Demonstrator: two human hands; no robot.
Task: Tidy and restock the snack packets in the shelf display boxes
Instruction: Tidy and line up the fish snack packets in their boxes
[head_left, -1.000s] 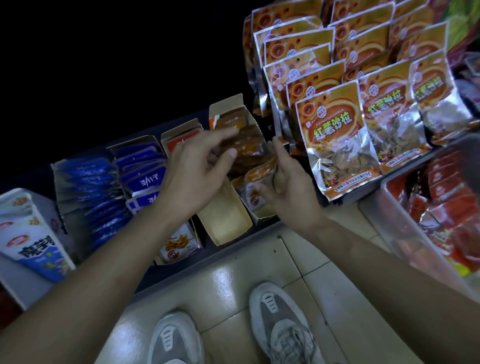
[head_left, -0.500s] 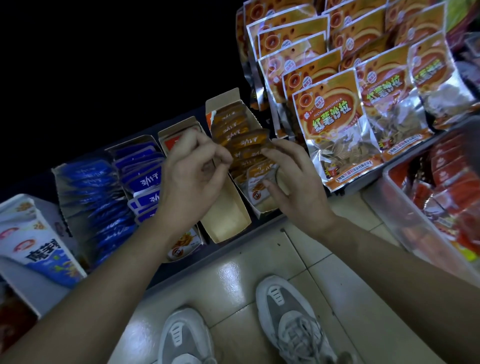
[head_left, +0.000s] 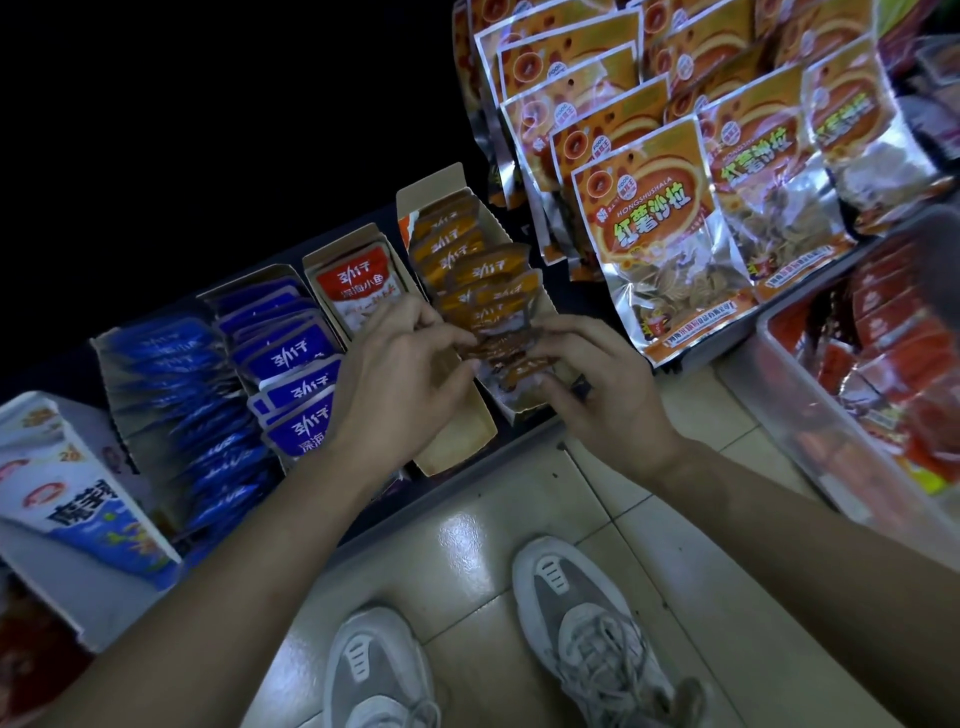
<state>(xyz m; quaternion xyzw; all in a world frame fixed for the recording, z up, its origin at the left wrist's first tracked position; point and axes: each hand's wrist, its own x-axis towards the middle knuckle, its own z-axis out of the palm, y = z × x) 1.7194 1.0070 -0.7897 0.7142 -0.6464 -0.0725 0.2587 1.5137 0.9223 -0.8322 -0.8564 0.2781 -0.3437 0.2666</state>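
At the frame's centre the orange packets (head_left: 480, 275) stand in a ragged row in their box (head_left: 434, 189) on the shelf (head_left: 374, 506), with several fanned out over its right wall. The left hand (head_left: 405, 389) and right hand (head_left: 613, 400) meet at the front of the row, the curled fingers (head_left: 436, 325) of both pinching the front few packets between them. The risk, I judge, lies in the slick wrappers. If the loose stack is squeezed unevenly, some packets could squirt out onto the floor (head_left: 519, 519). The leaning ones behind could also tip over the low wall toward the big bags (head_left: 660, 234) at right.
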